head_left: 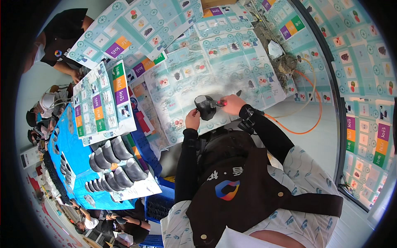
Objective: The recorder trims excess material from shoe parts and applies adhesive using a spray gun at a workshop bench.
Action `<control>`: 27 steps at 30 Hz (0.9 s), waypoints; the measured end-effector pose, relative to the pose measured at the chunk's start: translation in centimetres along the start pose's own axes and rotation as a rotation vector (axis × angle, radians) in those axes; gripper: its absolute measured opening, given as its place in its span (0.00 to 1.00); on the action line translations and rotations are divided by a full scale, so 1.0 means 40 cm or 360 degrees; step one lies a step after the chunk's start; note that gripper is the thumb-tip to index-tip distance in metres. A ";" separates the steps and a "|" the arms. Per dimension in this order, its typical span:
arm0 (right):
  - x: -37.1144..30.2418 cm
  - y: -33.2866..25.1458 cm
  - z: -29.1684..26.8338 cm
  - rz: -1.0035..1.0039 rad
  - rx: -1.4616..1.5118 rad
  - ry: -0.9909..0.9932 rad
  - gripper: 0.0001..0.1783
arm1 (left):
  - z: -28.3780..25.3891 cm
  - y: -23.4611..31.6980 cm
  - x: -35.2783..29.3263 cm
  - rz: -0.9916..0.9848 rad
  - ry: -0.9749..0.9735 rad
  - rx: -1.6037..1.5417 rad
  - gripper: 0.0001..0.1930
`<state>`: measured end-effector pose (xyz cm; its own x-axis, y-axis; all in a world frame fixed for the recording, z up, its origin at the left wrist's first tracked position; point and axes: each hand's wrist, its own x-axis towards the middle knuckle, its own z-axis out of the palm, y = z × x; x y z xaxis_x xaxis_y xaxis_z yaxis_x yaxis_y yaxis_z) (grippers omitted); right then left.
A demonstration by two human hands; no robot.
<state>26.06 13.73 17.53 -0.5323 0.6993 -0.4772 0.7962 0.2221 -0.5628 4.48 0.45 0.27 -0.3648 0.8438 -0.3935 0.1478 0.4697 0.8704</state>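
"Where's the dark cupped piece [206, 111]?"
"Just right of the left hand [192, 119], whose thumb and fingers pinch its edge, probably to steady it."
"And the right hand [234, 105]?"
"Curled around a small red-and-black tool [221, 103], pointed left towards the piece, likely for control. Whether they touch, I can't tell."
"Why printed sheets [244, 76] beneath both hands?"
"They're smudged grey; perhaps they shield the surface below."

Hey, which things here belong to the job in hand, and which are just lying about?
Job in hand, it seems:
black curved piece, in the left hand
red-and-dark tool, in the right hand
printed sheets beneath
orange hose, perhaps: it runs toward that hand

Apparently lying about:
similar black pieces in rows
crumpled white item
blue crate
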 end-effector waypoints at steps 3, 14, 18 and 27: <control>-0.008 -0.009 0.007 -0.0217 0.0159 0.0089 0.16 | -0.002 0.002 0.001 -0.0024 0.0021 0.0072 0.21; -0.047 0.031 0.005 -0.0054 -0.0023 -0.0053 0.14 | -0.004 0.003 0.012 -0.0081 -0.0053 -0.0031 0.22; -0.048 0.026 0.012 0.0005 0.0162 0.0187 0.15 | -0.004 0.024 0.005 -0.0048 -0.0052 -0.0033 0.24; -0.068 0.019 0.036 -0.0069 0.0081 -0.0001 0.18 | -0.017 -0.010 0.024 -0.0076 -0.0076 0.0038 0.22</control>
<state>27.72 11.02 17.41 -0.5660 0.6892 -0.4523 0.7569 0.2171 -0.6164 3.46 0.91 -0.26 -0.3277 0.8315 -0.4486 0.1533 0.5154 0.8432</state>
